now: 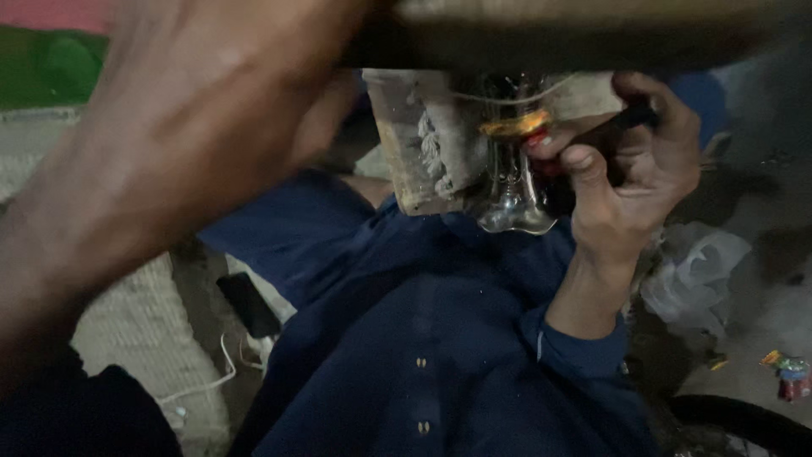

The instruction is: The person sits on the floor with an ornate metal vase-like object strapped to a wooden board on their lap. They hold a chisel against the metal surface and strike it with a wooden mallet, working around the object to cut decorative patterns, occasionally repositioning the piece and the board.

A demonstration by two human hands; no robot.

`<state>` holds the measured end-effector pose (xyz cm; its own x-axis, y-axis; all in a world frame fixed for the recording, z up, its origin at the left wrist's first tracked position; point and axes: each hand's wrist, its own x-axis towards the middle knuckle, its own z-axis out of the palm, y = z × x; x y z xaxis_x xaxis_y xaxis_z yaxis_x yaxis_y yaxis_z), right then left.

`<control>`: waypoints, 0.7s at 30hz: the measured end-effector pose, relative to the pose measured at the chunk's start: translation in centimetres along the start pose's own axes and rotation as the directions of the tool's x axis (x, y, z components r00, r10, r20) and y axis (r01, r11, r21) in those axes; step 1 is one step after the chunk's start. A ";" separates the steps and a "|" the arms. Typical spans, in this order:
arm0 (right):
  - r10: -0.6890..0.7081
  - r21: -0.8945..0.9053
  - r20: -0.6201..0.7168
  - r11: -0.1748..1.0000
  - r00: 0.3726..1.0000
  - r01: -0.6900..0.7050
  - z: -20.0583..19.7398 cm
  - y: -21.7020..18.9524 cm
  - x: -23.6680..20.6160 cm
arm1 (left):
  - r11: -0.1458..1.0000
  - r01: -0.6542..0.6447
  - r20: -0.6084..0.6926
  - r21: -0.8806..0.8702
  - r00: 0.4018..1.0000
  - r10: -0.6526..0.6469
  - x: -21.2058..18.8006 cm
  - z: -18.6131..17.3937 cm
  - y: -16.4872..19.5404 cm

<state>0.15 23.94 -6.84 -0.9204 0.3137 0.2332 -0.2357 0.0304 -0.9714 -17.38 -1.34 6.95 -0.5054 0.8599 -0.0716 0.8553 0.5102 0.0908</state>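
Gripping a clear glass piece with a gold band beside a worn wooden block, the right hand closes its fingers around it, while the blurred left hand looms near left, grip unclear, above woven matting and a dusty floor.

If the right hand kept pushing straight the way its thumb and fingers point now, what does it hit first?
The right hand points left, toward the clear glass piece with the amber band; its fingertips look already on it. Just beyond sits the worn wooden block. Depth is unclear, so contact is a judgement.
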 end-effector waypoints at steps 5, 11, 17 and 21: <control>0.009 -0.144 0.033 0.990 0.999 -0.004 -1.4 0.8 0.3 | 0.991 -0.099 -0.038 -0.090 0.995 0.096 0.8 0.3 -0.3; -0.017 -0.144 -0.007 0.989 1.000 0.016 -2.0 2.2 -0.6 | 0.946 0.119 0.182 -0.302 0.981 -0.066 2.3 -1.4 0.3; -0.124 -0.179 0.070 0.975 0.990 0.134 -2.5 2.5 0.1 | 0.975 -0.162 0.139 0.152 0.980 0.141 3.1 -2.0 0.6; -0.105 -0.110 0.049 0.988 0.993 0.110 -1.9 2.0 0.5 | 0.986 -0.113 0.171 0.125 0.981 0.091 3.4 -2.3 0.7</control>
<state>-0.16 25.94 -8.80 -0.9048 0.2620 0.3356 -0.2995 0.1686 -0.9391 -18.79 1.98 9.05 -0.3985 0.8875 -0.2313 0.9145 0.4038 -0.0262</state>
